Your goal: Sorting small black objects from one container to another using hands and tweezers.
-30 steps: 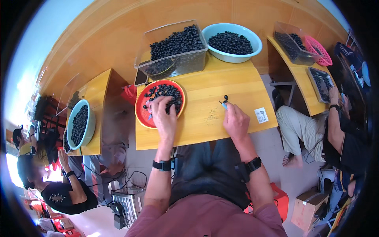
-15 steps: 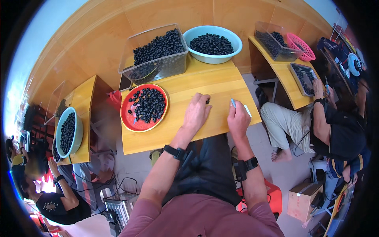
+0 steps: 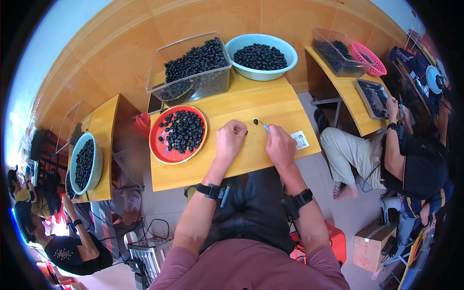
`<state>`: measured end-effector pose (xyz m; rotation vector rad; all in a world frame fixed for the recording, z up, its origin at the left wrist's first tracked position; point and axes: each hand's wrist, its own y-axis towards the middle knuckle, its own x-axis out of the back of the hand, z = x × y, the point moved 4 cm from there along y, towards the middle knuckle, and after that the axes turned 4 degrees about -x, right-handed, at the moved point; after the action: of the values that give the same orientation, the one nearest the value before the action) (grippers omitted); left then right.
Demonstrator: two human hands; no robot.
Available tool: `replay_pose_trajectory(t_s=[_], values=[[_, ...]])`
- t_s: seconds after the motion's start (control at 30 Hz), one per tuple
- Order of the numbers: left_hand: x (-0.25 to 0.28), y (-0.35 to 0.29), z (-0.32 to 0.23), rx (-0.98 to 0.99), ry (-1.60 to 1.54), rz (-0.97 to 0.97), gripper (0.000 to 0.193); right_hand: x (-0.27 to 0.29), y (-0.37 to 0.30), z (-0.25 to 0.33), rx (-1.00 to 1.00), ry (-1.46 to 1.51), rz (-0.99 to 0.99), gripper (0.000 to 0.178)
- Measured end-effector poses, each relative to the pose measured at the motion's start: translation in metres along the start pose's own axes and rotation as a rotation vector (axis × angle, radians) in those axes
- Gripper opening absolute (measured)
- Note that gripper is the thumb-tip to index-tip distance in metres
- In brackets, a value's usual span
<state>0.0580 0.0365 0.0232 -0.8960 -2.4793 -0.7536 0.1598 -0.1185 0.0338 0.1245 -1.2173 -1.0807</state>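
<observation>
My right hand (image 3: 280, 145) is closed around a thin blue-handled tool (image 3: 266, 127), its narrow tip pointing left and away from me. Close by that tip is one small round black bead-like piece (image 3: 255, 122); whether it touches the tip I cannot tell. Just left of it, my left hand (image 3: 230, 137) is pinched closed above the yellow table (image 3: 208, 170). A dark speck shows by its fingertips, too small to name. To the left of this hand sits a red round tray (image 3: 170, 155) with a yellow rim, holding many such black pieces.
At the table's back stand a clear plastic bin (image 3: 212, 83) and a light-blue basin (image 3: 263, 74), both full of black pieces. A white label (image 3: 299, 140) lies at the right. People work at side tables, left and right; a red box (image 3: 333, 241) stands below.
My left hand has drawn back toward me and left, its fingers now pinched. My right hand has shifted left, and its tool now points at a black piece. More of the white label shows.
</observation>
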Motion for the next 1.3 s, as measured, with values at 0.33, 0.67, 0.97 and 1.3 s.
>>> replay_pose_trajectory(t_s=[0.33,0.67,0.97,1.3], values=[[0.028,-0.031,-0.003,-0.194,0.044,-0.117,0.024,-0.021,0.006,0.014,0.068,-0.048,0.038,0.007],[0.042,-0.053,-0.005,-0.092,0.228,0.083,0.033,-0.025,0.002,0.015,0.092,-0.129,0.088,0.007],[0.025,-0.035,-0.004,0.007,0.02,-0.001,0.025,-0.023,0.0,0.015,0.123,-0.125,0.072,0.004],[0.004,-0.011,0.012,0.038,-0.171,-0.027,0.024,-0.023,0.0,0.02,0.128,-0.101,0.097,0.004]])
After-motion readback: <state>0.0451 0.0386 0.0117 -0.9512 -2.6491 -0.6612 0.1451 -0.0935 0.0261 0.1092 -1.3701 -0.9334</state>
